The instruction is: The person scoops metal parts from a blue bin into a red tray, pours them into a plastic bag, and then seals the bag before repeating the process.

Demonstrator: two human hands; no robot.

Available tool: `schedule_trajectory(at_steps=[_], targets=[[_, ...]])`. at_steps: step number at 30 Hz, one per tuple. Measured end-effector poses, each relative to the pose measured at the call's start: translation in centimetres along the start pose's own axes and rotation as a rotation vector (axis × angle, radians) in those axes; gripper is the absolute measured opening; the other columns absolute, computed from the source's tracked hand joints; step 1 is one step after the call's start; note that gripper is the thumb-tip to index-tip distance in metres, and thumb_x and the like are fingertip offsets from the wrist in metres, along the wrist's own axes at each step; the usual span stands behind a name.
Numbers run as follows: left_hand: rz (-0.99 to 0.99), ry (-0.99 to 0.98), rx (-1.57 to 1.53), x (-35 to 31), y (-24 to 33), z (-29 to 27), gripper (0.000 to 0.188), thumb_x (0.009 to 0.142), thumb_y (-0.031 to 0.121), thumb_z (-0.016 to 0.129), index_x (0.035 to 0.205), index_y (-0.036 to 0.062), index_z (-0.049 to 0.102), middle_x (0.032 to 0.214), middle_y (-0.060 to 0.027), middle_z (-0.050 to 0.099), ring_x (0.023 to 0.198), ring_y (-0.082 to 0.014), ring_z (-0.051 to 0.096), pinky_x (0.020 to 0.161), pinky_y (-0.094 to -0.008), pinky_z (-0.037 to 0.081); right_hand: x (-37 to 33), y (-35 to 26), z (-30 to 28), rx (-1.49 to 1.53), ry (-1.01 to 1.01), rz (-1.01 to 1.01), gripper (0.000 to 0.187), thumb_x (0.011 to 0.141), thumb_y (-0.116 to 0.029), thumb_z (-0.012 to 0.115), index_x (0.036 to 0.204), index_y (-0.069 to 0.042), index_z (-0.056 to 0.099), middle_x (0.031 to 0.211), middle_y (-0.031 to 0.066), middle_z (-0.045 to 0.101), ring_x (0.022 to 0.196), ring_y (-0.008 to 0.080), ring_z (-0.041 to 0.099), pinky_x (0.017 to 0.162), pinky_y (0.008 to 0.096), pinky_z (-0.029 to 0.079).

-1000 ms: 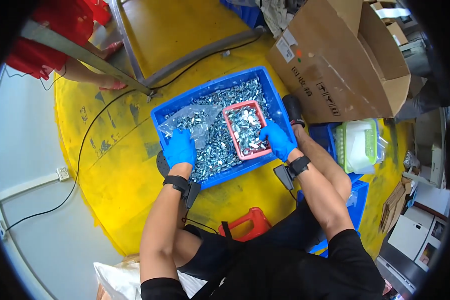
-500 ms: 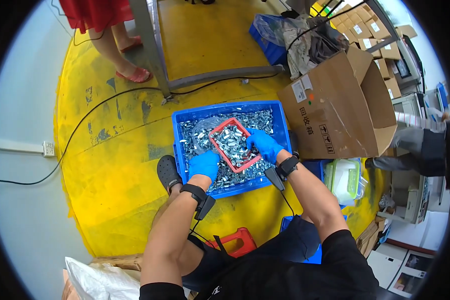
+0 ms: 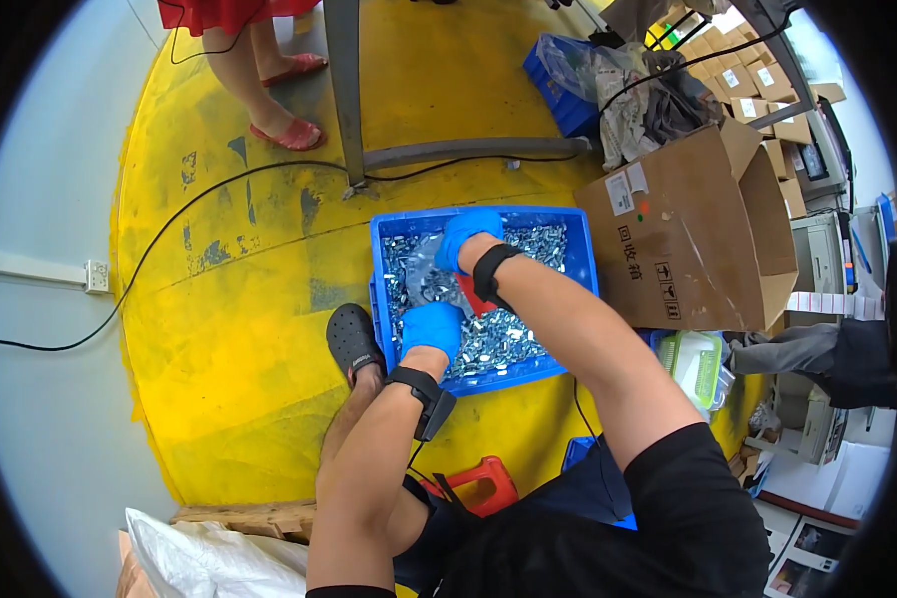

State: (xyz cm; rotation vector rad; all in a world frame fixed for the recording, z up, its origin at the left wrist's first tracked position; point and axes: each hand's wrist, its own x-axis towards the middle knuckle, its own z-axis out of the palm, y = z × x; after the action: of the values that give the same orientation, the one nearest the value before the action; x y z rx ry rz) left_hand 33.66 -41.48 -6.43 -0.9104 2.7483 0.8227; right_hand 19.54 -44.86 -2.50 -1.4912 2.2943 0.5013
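A large blue bin (image 3: 583, 261) full of small shiny metal parts (image 3: 503, 344) stands on the floor before me. My left hand (image 3: 432, 329), in a blue glove, is closed at the near edge of a clear plastic bag (image 3: 426, 277) lying over the parts. Above the bag, toward the bin's far side, is my blue-gloved right hand (image 3: 466, 237), with its fingers curled. A red plastic tray (image 3: 475, 295) is tilted under that hand and wrist, which hide most of it, so its contents do not show.
To the right stands an open cardboard box (image 3: 683, 234); a green basket (image 3: 706, 364) is nearer me. A metal frame leg (image 3: 347, 100) and a black cable (image 3: 219, 184) lie beyond the bin. Another person's feet (image 3: 289, 132) are at far left. A red stool (image 3: 488, 486) is close below.
My right hand has swung left and away from me, and the red tray has gone from lying level with parts in it to tilted beside the bag. The left hand stays by the bag.
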Motion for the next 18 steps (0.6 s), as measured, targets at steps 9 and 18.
schedule_trajectory(at_steps=[9,18], targets=[[0.033,-0.012,0.125,0.2,-0.1,-1.4,0.013,0.071,0.011,0.048,0.073,0.0083,0.06,0.077,-0.0141,0.058,0.07,-0.0299,0.059,0.055,-0.0422,0.046,-6.4,4.3,-1.3,0.368,-0.062,0.193,0.039,0.062,-0.034,0.053,0.091,-0.008,0.06,0.088,0.016,0.059,0.079,0.0306,0.058,0.069,0.0368,0.045],[0.3,-0.329,0.28,0.8,6.0,1.5,0.029,0.073,0.023,0.053,0.101,0.0138,0.051,0.107,-0.0152,0.047,0.086,-0.0332,0.053,0.063,-0.0425,0.046,-9.9,17.1,6.9,1.04,0.095,0.34,0.034,0.065,-0.019,0.047,0.094,-0.004,0.057,0.086,0.0219,0.057,0.08,0.0355,0.055,0.071,0.0401,0.044]])
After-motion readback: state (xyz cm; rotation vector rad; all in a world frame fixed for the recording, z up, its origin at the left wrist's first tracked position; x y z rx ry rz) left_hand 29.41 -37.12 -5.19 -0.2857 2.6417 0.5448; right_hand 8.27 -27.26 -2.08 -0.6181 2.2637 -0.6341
